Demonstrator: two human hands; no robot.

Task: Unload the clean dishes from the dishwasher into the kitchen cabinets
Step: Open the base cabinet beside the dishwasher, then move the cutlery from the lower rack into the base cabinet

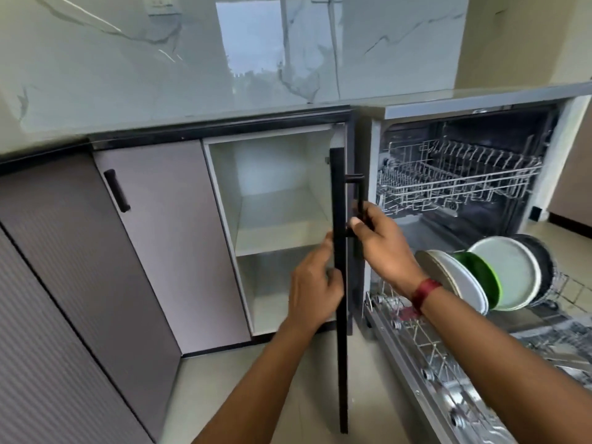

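**Q:** A kitchen, a cabinet standing open: what is the work in hand?

**A:** Clearing the way, by the look of it. The door stands edge-on to the camera, and both hands are on it. The right hand is wrapped round the handle on the door's right face. The left hand grips the door's edge lower down, thumb up along it.

**Q:** How is that done well?

**A:** Swing the door fully wide, I'd judge, so the shelf left of it is easy to reach. But ease it, because the open dishwasher sits just right of the door and the two could knock. One hand on the handle looks like enough; the other is better freed for lifting.

**Q:** And the dishes?

**A:** The plates stand on edge in the lower rack, right of the door and just beyond the right wrist. They are near but untouched, and neither hand holds one. The reach from the handle to the nearest plate looks short, away from the door.
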